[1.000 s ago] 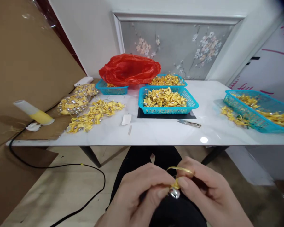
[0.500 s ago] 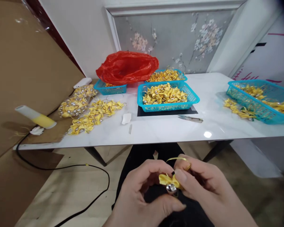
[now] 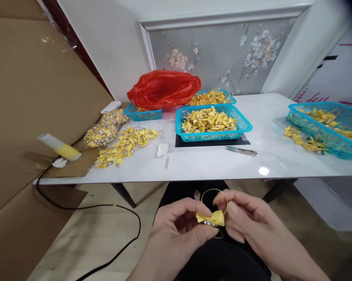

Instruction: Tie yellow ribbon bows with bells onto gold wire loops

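Over my lap, my left hand [image 3: 183,228] pinches a small yellow ribbon bow [image 3: 217,217] between thumb and forefinger. A silver bell [image 3: 208,223] sits under the bow, partly hidden by the thumb. From the bow a thin yellow cord [image 3: 212,189] arches up in a loop and runs to my right hand [image 3: 246,218], whose closed fingers grip it just right of the bow. The exact pinch point is hidden. Beyond the hands, a blue basket [image 3: 212,136] on the table is heaped with similar yellow bows [image 3: 208,120].
Thread snips [image 3: 242,151] lie near the table's front edge. More bows [image 3: 125,144] are piled to the left beside a filled plastic bag [image 3: 101,134]. A red plastic bag [image 3: 164,91] rests at the back. Another blue basket [image 3: 340,144] stands at right; a black cable [image 3: 117,255] crosses the floor.
My left thumb has closed onto the bell and bow. My right fingers have moved off the bow to the cord, and the loop stands wider. The view has shifted slightly left.
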